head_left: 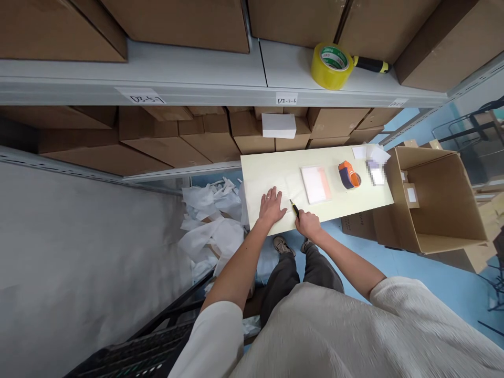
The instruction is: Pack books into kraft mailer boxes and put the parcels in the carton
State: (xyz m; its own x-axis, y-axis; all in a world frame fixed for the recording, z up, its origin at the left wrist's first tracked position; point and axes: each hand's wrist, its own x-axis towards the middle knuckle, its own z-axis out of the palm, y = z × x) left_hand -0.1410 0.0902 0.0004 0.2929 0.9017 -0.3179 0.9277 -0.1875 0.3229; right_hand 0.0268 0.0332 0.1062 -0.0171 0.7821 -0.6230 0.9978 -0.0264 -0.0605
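My left hand [271, 207] lies flat with fingers spread near the left end of a pale cream table [283, 226]. A thin, whitish, see-through sheet seems to lie beside its fingers, though its outline is too faint to make out. In my right hand [308, 226] is a black and yellow utility knife [295, 210], its tip pointing up and left toward that spot. Just beyond the knife rests a flat white pack with a pink strip [315, 185]. To its right stands an orange and dark blue tape dispenser [348, 176].
White papers [377, 154] lie at the table's right end, beside a large open carton [441, 199]. Crumpled white wrapping [216, 220] heaps up at the left. A shelf [197, 71] ahead bears cartons, a yellow tape roll [333, 66] and a black-yellow handle [370, 64].
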